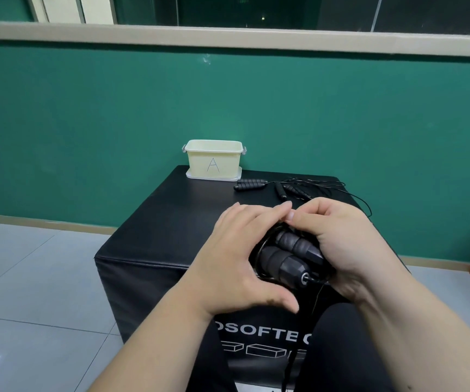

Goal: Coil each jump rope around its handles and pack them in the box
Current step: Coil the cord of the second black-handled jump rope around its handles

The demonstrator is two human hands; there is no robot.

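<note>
Right hand (341,244): fingers curled round the 2 black handles (287,257), which lie side by side, long axis from far left to near right. Left hand (239,258): fingers straight and together against the coiled cord (256,260), thumb spread, pinching nothing. Box (197,162) stands far and left on the black block (171,210); the left hand is probably the nearer.

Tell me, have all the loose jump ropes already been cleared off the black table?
No, loose jump ropes lie on the black table right of the box.
</note>
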